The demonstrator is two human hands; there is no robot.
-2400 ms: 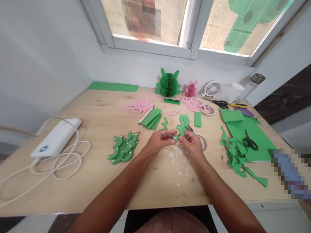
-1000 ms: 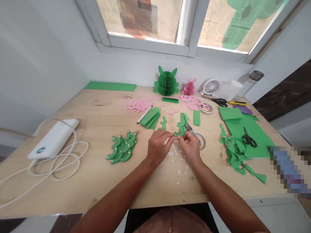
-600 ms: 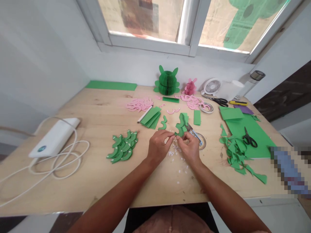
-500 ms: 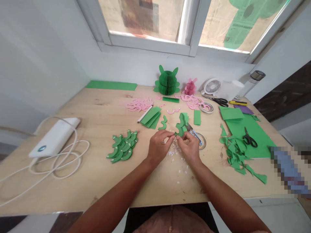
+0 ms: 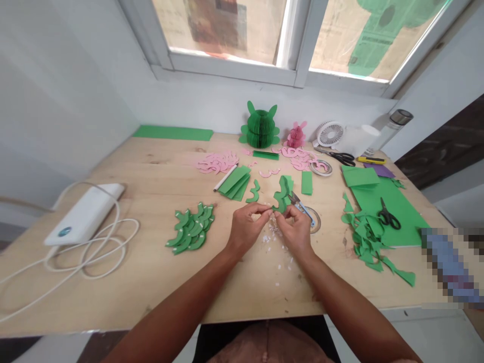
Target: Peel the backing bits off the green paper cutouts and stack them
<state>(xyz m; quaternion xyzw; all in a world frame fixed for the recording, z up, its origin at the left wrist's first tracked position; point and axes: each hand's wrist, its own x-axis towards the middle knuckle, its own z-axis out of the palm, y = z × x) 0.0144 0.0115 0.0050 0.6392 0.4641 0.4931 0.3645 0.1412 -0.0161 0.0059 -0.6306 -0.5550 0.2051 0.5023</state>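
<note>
My left hand [image 5: 246,227] and my right hand [image 5: 295,229] meet over the middle of the wooden table [image 5: 151,272], fingertips pinched together on a small green paper cut-out [image 5: 281,197] that sticks up between them. Tiny white scraps [image 5: 278,242] lie scattered on the wood just under my hands. A pile of green curved cut-outs [image 5: 191,228] sits to the left of my left hand. Small blue-handled scissors [image 5: 302,206] and a tape roll [image 5: 314,218] lie just beyond my right hand.
Folded green strips [image 5: 236,182], pink cut-outs [image 5: 218,162], a green paper animal [image 5: 260,128] and a pink one [image 5: 296,136] stand further back. Green sheets, offcuts [image 5: 368,247] and black scissors [image 5: 385,214] lie right. A white power bank [image 5: 85,214] with coiled cable lies left.
My hands have shifted slightly away from me and stayed pinched on the green piece. The fingers worked at it a little; nothing else on the table moved.
</note>
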